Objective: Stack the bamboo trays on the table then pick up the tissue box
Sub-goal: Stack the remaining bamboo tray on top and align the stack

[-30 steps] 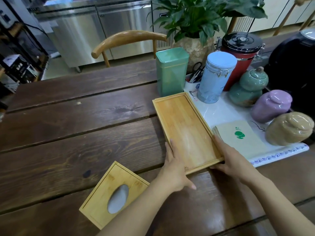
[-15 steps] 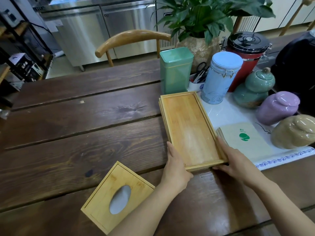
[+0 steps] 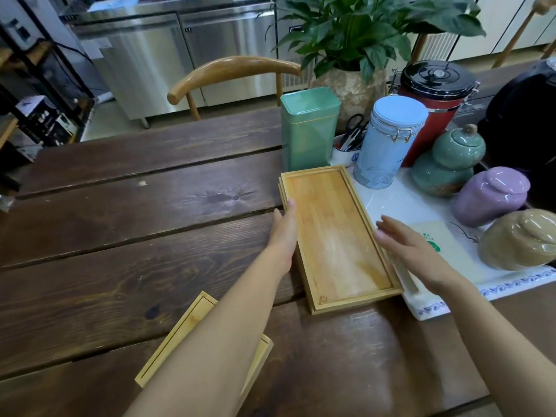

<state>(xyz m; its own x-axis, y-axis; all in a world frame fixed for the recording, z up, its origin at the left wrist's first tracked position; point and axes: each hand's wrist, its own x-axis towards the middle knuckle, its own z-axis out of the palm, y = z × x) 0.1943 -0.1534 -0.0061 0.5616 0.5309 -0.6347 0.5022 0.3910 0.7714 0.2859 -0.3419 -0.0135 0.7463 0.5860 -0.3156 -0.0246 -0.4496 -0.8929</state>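
Note:
Two bamboo trays (image 3: 337,236) lie stacked on the dark wooden table (image 3: 135,236), the lower one's rim showing at the left and near edges. My left hand (image 3: 284,233) rests flat against the stack's left long side, fingers straight. My right hand (image 3: 406,248) hovers at the stack's right side, fingers apart and holding nothing; contact with the rim is unclear. The bamboo tissue box (image 3: 186,335) sits at the near left, mostly hidden under my left forearm.
Right of the trays a white mat (image 3: 427,305) carries a green tin (image 3: 308,127), a blue canister (image 3: 388,139), a red canister (image 3: 433,94), ceramic jars (image 3: 490,194) and a paper packet (image 3: 442,239). A potted plant (image 3: 355,40) and chair (image 3: 231,70) stand behind.
Both hands slid forward from the trays' near end to the long sides. The right hand has opened and come off the tray. My left forearm now covers the tissue box.

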